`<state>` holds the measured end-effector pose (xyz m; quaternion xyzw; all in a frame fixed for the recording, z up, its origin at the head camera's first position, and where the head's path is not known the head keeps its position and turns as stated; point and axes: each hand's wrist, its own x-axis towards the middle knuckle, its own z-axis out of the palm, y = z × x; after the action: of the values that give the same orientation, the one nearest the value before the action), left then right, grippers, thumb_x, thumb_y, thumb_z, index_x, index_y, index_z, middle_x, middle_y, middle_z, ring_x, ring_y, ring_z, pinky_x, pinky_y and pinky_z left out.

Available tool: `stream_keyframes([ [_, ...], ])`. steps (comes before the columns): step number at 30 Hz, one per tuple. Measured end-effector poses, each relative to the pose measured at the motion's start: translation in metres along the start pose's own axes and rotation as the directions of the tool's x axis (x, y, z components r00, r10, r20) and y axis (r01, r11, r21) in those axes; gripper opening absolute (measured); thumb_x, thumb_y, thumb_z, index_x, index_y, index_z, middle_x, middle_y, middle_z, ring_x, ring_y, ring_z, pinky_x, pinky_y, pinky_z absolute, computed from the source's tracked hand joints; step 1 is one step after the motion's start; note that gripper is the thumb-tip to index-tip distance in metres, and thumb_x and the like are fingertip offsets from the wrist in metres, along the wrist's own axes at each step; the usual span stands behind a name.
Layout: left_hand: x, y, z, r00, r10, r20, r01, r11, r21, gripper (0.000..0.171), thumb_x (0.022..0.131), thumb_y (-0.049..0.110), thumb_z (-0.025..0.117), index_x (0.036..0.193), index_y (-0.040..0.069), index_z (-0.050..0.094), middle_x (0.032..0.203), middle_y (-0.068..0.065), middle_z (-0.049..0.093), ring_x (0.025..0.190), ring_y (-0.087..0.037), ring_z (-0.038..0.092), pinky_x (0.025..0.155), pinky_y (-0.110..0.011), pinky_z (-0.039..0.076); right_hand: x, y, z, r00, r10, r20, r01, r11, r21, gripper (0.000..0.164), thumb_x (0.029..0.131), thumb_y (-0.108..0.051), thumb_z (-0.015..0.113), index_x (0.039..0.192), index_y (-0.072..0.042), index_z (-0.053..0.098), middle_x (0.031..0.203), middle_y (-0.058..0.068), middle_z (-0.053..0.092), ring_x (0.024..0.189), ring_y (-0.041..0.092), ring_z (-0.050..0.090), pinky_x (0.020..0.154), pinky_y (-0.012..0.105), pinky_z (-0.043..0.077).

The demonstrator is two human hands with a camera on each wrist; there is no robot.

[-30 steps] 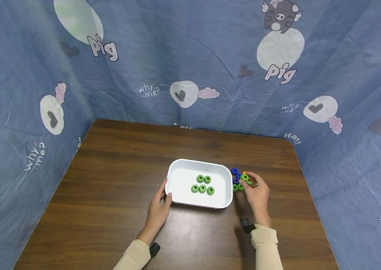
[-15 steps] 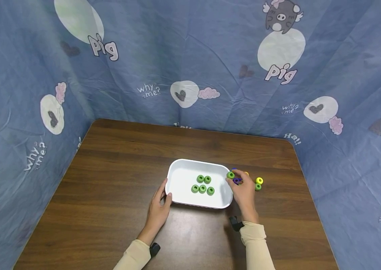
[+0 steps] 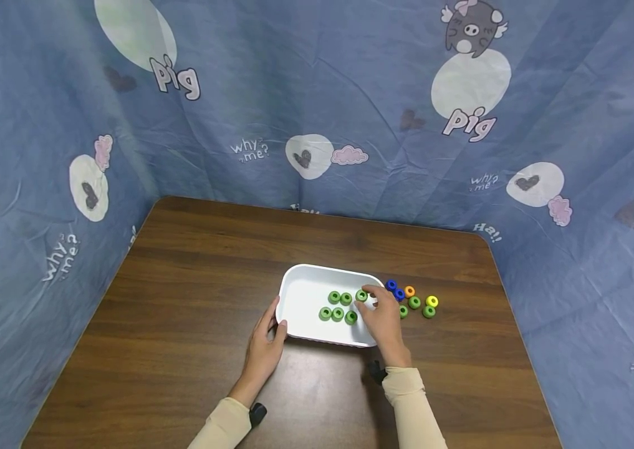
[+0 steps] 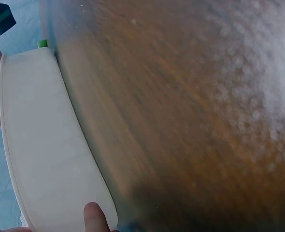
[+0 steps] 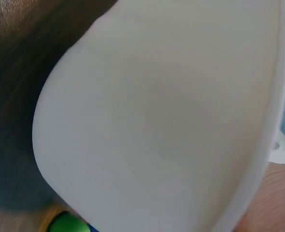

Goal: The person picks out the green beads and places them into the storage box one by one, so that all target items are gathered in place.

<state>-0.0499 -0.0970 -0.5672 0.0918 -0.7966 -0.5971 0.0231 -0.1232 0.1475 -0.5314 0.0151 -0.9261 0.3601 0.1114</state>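
Note:
A white rectangular tray [image 3: 305, 288] stands on the table, with several green beads [image 3: 338, 313] lying in it. My left hand [image 3: 263, 349] holds its near left corner, fingers along the left end and thumb on the front wall; in the left wrist view the thumb [image 4: 95, 217] presses that wall. My right hand [image 3: 382, 321] reaches over the tray's right end and pinches a green bead [image 3: 361, 295] between thumb and index finger. In the right wrist view the tray wall [image 5: 157, 116] hides the fingertips and the bead.
Right of the tray lie loose beads: blue beads [image 3: 399, 294], an orange bead [image 3: 409, 291], a yellow bead [image 3: 432, 301] and several green ones [image 3: 429, 312]. The brown wooden table [image 3: 210, 262] meets a blue printed curtain [image 3: 317, 93] at the back and sides.
My right hand has moved left from the loose beads, over the tray's right rim and into the tray, carrying a green bead. My left hand has stayed at the tray's corner.

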Motion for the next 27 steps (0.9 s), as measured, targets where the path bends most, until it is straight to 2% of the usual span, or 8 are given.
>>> stream_keyframes([
  [3, 0.000, 0.000, 0.000, 1.000, -0.005, 0.001, 0.005, 1.000, 0.004, 0.059, 0.101, 0.011, 0.055, 0.156, 0.022, 0.038, 0.160, -0.010, 0.042, 0.138, -0.029, 0.053, 0.117, -0.046, 0.042, -0.001, -0.002, 0.003, 1.000, -0.016, 0.019, 0.017, 1.000, -0.012, 0.032, 0.079, -0.006, 0.082, 0.109, -0.003, 0.073, 0.109, 0.013, 0.075, 0.096, 0.030, 0.066, 0.078, 0.042, 0.058],
  [11, -0.001, 0.000, 0.000, 1.000, -0.018, 0.000, 0.018, 1.000, 0.012, 0.058, 0.101, 0.013, 0.055, 0.156, 0.023, 0.038, 0.160, -0.008, 0.041, 0.140, -0.029, 0.051, 0.118, -0.045, 0.042, 0.000, -0.004, 0.011, 0.997, 0.020, 0.070, -0.016, 0.999, -0.050, 0.030, 0.076, -0.003, 0.080, 0.106, -0.001, 0.073, 0.102, 0.016, 0.074, 0.094, 0.031, 0.066, 0.082, 0.046, 0.055],
  [18, 0.000, 0.001, 0.000, 1.000, -0.013, -0.004, 0.013, 1.000, 0.011, 0.058, 0.101, 0.012, 0.055, 0.156, 0.023, 0.038, 0.160, -0.008, 0.041, 0.140, -0.029, 0.051, 0.118, -0.046, 0.041, 0.004, -0.011, 0.015, 0.990, 0.097, 0.105, -0.086, 0.991, -0.105, 0.028, 0.075, -0.003, 0.080, 0.101, 0.003, 0.073, 0.095, 0.019, 0.073, 0.089, 0.034, 0.068, 0.080, 0.048, 0.056],
  [27, -0.001, 0.002, 0.001, 1.000, -0.025, -0.003, 0.025, 1.000, 0.016, 0.058, 0.101, 0.014, 0.056, 0.156, 0.025, 0.038, 0.159, -0.010, 0.042, 0.138, -0.030, 0.053, 0.117, -0.048, 0.043, 0.006, -0.011, 0.021, 0.971, 0.190, 0.143, -0.176, 0.979, -0.107, 0.027, 0.078, -0.008, 0.079, 0.103, 0.002, 0.074, 0.095, 0.018, 0.074, 0.087, 0.031, 0.069, 0.079, 0.046, 0.057],
])
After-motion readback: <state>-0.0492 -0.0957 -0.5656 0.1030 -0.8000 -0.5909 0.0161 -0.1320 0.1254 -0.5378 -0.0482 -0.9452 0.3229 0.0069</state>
